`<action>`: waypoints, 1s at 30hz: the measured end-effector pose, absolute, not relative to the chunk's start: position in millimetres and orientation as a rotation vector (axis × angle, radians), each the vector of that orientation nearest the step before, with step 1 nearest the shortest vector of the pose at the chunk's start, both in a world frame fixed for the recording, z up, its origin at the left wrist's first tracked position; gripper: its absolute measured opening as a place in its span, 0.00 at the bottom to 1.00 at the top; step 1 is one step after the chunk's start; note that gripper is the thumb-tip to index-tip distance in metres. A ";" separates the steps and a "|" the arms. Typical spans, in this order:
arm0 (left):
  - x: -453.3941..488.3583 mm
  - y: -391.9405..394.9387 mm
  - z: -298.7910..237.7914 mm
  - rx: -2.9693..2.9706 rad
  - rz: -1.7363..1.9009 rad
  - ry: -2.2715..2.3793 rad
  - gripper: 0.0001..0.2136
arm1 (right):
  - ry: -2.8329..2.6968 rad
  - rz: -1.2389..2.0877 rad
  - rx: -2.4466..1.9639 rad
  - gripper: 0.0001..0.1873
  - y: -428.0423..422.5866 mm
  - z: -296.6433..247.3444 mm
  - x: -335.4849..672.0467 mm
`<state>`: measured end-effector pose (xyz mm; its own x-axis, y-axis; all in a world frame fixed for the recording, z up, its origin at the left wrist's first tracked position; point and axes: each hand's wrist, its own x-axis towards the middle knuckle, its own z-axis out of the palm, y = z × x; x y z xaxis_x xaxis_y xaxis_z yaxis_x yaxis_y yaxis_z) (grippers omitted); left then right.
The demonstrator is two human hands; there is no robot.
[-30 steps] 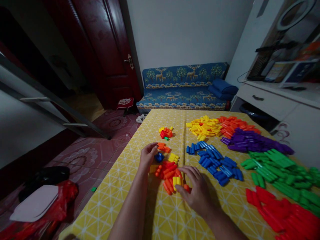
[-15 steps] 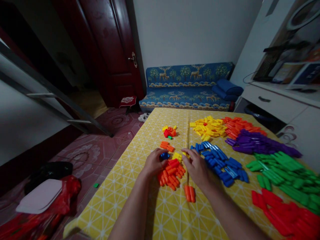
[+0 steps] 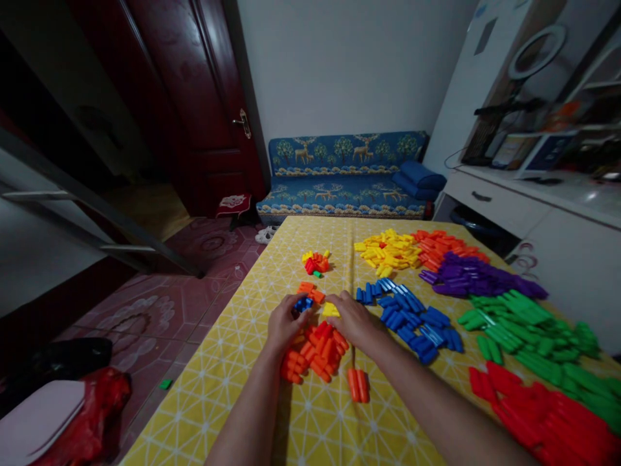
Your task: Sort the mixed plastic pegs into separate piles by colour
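My left hand (image 3: 283,322) rests on the yellow tablecloth (image 3: 315,421), fingers curled around a small blue block (image 3: 303,303). My right hand (image 3: 350,318) lies close beside it, fingers bent down over a yellow block (image 3: 330,310). Below both hands sits a loose cluster of orange and red blocks (image 3: 315,349). A pair of orange blocks (image 3: 358,385) lies apart, nearer to me. Just beyond my fingertips are two orange blocks (image 3: 310,290).
Sorted piles fill the right side: blue (image 3: 412,317), yellow (image 3: 385,250), orange (image 3: 444,246), purple (image 3: 478,277), green (image 3: 528,323), red (image 3: 548,408). A small mixed heap (image 3: 315,261) sits farther back. The table's left edge drops to tiled floor. A blue sofa (image 3: 339,178) stands beyond.
My right hand has moved left, from the near side of the orange cluster up to the yellow block beside my left hand. Two orange blocks were left lying apart nearer me.
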<state>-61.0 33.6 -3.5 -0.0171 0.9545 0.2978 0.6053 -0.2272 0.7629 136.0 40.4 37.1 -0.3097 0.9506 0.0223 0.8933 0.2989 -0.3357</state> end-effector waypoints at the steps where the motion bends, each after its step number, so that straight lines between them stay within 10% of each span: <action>1: -61.4 33.7 -4.2 1.853 1.144 1.620 0.18 | -2.332 0.378 -1.696 0.19 46.1 40.1 143.2; 30: -62.7 34.9 -6.3 1.831 1.082 1.676 0.16 | -2.044 -0.009 -2.321 0.14 269.0 76.5 286.9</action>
